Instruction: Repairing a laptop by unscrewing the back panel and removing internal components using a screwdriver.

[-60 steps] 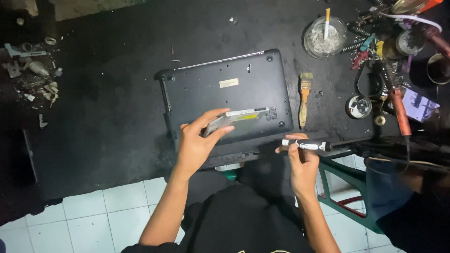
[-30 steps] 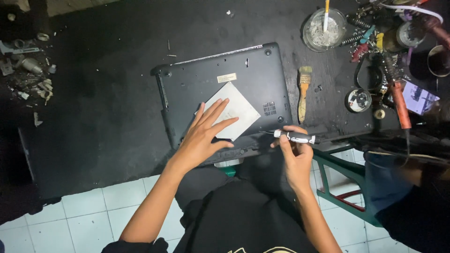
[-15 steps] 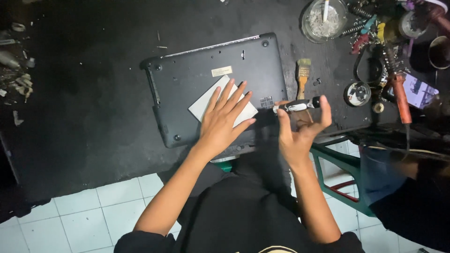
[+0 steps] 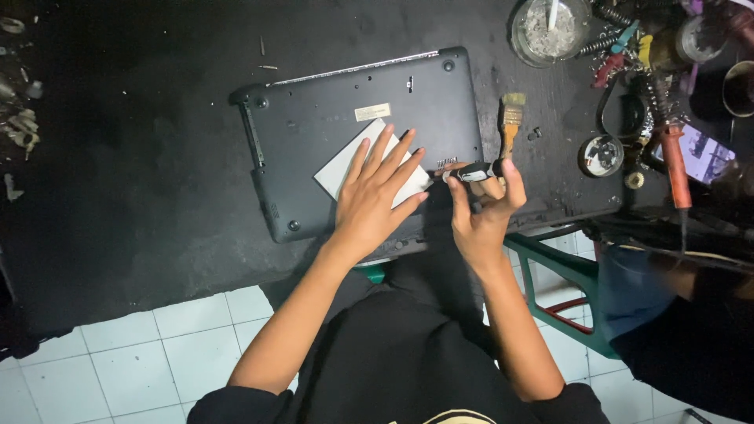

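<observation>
Fingers [image 4: 393,161] flat on laptop [image 4: 330,141], black worktable [image 4: 141,157], white-tiled floor [image 4: 141,369].

I'm in a small electronics repair workshop. My counter [image 4: 118,157] is black, scuffed and dusty, with tiny screws and scraps [image 4: 20,129] scattered at its left end. A closed laptop [image 4: 330,126] lies bottom-up on it. At the right end sits a crowd of tools: a soldering iron [image 4: 674,169] with a red handle, a small paintbrush [image 4: 510,118], a cluster of clips and screwdrivers [image 4: 620,47], a round glass dish [image 4: 550,31]. White floor tiles [image 4: 133,369] show below.
</observation>
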